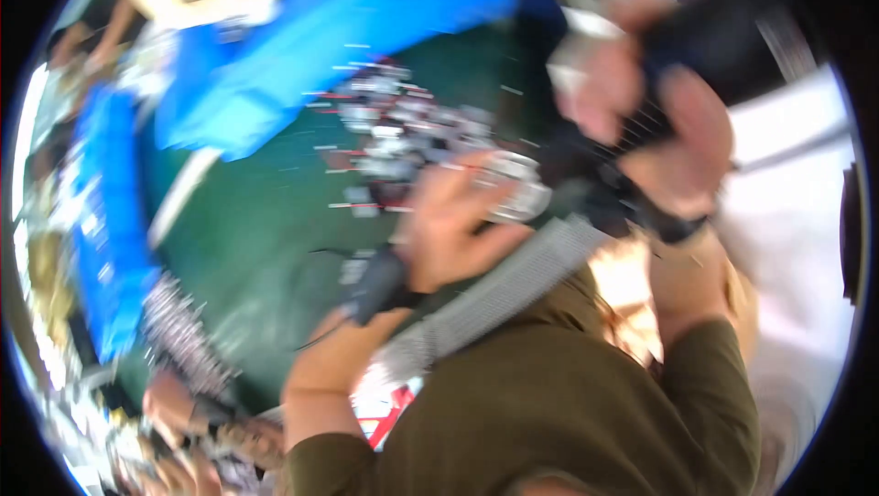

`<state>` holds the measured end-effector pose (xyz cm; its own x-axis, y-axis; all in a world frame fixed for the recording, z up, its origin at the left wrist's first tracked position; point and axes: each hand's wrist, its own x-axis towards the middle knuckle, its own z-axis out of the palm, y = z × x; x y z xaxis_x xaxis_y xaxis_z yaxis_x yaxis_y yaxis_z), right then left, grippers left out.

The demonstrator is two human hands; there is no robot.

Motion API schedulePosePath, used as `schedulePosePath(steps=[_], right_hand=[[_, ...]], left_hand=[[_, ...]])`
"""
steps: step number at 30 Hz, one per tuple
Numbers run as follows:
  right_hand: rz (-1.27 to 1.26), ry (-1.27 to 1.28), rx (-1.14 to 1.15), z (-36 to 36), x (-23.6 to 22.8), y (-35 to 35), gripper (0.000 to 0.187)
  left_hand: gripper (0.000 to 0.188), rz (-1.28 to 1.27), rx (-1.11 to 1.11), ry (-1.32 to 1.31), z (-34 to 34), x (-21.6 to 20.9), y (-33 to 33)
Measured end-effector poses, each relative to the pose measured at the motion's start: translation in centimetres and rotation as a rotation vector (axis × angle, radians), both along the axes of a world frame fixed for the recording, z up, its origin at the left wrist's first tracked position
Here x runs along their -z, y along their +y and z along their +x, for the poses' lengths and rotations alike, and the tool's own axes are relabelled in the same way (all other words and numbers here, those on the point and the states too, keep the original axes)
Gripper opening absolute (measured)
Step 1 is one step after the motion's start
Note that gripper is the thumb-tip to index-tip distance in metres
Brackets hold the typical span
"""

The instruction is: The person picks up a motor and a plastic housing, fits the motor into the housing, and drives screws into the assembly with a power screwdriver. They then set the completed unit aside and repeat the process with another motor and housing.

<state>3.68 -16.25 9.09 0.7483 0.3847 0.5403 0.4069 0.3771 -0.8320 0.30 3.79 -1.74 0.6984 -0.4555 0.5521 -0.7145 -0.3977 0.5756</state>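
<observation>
Motion blurs the whole head view. My left hand (449,231) is over the green work surface, its fingers closed around a round, whitish-silver piece (515,187). To the right and higher up, my right hand (673,116) curls around a thick black object (719,34) whose kind is too smeared to tell. Just beyond my left hand spreads a pile of small white, black and red parts (403,121). Dark bands (377,281) go around both my wrists.
Blue sheeting (366,34) lines the far and left edges of the green surface (229,231). A grey textured strip (494,299) runs along the near edge. More small parts (188,327) lie at the left, near another person's hand (174,404).
</observation>
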Motion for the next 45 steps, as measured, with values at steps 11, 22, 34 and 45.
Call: schedulePosePath(steps=[11,22,34,45], right_hand=[[0.144,0.094,-0.024,-0.3,0.4,-0.6,0.057],[0.023,0.119,-0.059,-0.5,-0.7,-0.2,0.06],[0.15,0.276,0.222,-1.4,-2.1,1.3,0.036],[0.404,0.355,0.11,-1.2,-1.2,1.0,0.034]], left_hand=[[0.027,-0.248,-0.188,0.256,-1.7,-0.2,-2.7],[0.02,-0.314,-0.209,0.224,-0.9,-0.5,-3.4],[0.05,-0.07,0.011,0.029,-0.2,0.7,-1.3],[0.039,-0.029,-0.014,-0.107,0.2,0.8,-1.4]])
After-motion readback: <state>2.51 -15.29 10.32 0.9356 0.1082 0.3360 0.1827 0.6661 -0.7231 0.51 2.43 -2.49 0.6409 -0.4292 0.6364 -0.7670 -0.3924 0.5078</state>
